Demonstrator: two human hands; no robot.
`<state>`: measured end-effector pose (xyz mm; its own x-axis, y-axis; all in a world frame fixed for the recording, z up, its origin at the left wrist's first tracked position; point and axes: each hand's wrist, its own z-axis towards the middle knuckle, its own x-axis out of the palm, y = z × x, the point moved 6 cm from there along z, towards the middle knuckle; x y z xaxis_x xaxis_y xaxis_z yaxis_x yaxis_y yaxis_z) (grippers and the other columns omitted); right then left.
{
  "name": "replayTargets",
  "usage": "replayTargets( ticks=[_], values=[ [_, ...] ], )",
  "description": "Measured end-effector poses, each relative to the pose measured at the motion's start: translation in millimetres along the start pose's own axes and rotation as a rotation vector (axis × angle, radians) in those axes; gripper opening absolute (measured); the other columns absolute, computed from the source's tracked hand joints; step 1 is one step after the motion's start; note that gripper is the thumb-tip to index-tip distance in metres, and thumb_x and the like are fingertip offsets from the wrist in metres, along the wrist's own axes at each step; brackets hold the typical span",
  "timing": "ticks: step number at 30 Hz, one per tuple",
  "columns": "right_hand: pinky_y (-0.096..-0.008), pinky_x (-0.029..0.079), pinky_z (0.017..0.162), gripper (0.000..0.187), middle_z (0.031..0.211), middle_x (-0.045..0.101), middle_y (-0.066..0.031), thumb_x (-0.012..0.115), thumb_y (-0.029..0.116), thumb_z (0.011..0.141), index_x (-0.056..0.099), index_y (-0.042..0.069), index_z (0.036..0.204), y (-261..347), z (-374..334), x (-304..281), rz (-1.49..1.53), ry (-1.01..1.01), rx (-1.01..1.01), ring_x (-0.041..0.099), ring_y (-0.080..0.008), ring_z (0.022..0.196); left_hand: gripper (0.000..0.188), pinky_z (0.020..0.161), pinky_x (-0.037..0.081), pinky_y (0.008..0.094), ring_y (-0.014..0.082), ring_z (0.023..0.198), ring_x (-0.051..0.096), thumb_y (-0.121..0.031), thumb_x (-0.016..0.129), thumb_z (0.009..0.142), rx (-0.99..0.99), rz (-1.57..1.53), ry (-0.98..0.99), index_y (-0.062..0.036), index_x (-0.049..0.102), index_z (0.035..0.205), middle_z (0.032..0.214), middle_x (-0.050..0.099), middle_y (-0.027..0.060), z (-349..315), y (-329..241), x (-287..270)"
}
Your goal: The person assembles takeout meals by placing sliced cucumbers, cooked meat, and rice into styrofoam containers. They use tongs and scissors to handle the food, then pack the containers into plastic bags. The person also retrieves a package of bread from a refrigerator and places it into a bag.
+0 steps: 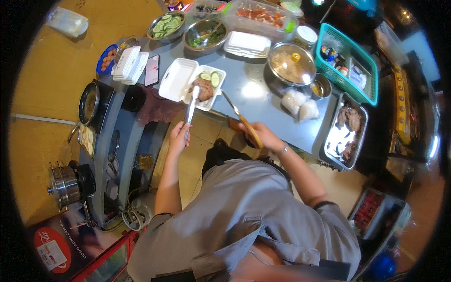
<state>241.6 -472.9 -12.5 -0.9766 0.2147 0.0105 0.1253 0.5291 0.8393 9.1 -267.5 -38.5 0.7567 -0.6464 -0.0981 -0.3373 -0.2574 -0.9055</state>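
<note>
My left hand (179,136) is closed around a pair of tongs (191,109) with pale tips. Those tips rest on a piece of browned grilled meat (204,89) in an open white foam takeaway box (174,81). Beside the meat, in the same compartment, lie cucumber slices (214,78). In my right hand (264,136) is what looks like a pair of scissors (249,126) with yellow handles, its fingers wrapped round them. The blades point up and left, ending just right of the box, apart from the meat.
Across the counter (253,103) stand a cucumber bowl (166,26), a bowl of greens (205,35), a lidded pot (291,63), and a teal basket (347,61). A meat tray (346,131) sits right. A phone (152,70) lies left, near a frying pan (89,102).
</note>
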Motion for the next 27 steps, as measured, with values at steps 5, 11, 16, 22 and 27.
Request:
replayTargets(
  ticks=[5,11,16,22,27],
  values=[
    [-0.0327,0.041,0.049,0.069,0.052,0.05,-0.0044,0.055,0.063,0.087,0.058,0.0,0.06,7.9,87.6,41.4,-0.244,-0.069,-0.055,0.05,-0.0144,0.049,0.028,0.037,0.031,0.0226,0.0078,0.039,0.042,-0.035,0.054,0.096,-0.117,0.01,0.118,-0.0079,0.061,0.096,0.055,0.048,-0.0005,13.6,9.2,-21.4],
    [-0.0337,0.035,0.047,0.071,0.05,0.044,-0.0031,0.057,0.066,0.084,0.059,-0.001,0.058,18.6,63.6,27.3,-0.187,-0.137,-0.024,0.04,-0.0128,0.049,0.031,0.037,0.031,0.0254,0.0099,0.039,0.043,-0.035,0.058,0.093,-0.283,0.364,0.192,-0.005,0.062,0.091,0.054,0.049,0.0001,-8.8,-82.8,-70.5],
    [-0.0327,0.034,0.047,0.064,0.055,0.045,0.0003,0.06,0.061,0.085,0.062,0.0,0.067,13.9,-39.8,-18.1,-0.114,-0.341,-0.087,0.039,-0.0112,0.051,0.032,0.04,0.035,0.0242,0.0084,0.043,0.044,-0.035,0.06,0.093,-0.146,0.728,0.206,-0.0032,0.061,0.1,0.054,0.045,-0.0018,-21.3,-167.8,4.6],
    [-0.0225,0.036,0.039,0.051,0.055,0.045,0.0018,0.059,0.053,0.09,0.054,0.006,0.07,-85.4,-200.9,-87.0,0.435,-0.8,0.068,0.046,-0.0065,0.045,0.037,0.041,0.034,0.0241,0.007,0.045,0.045,-0.034,0.06,0.094,0.01,0.404,0.832,-0.0027,0.057,0.113,0.055,0.046,-0.0025,-29.0,-118.2,262.7],
    [-0.0235,0.037,0.035,0.058,0.051,0.046,-0.0007,0.057,0.061,0.087,0.053,0.005,0.07,-166.3,-293.9,-124.4,0.657,-1.04,0.126,0.046,-0.0103,0.037,0.038,0.043,0.039,0.0252,0.0112,0.045,0.049,-0.039,0.053,0.096,-0.135,0.503,0.972,-0.0026,0.057,0.104,0.06,0.052,0.0021,-60.6,-82.3,437.4]
  ],
)
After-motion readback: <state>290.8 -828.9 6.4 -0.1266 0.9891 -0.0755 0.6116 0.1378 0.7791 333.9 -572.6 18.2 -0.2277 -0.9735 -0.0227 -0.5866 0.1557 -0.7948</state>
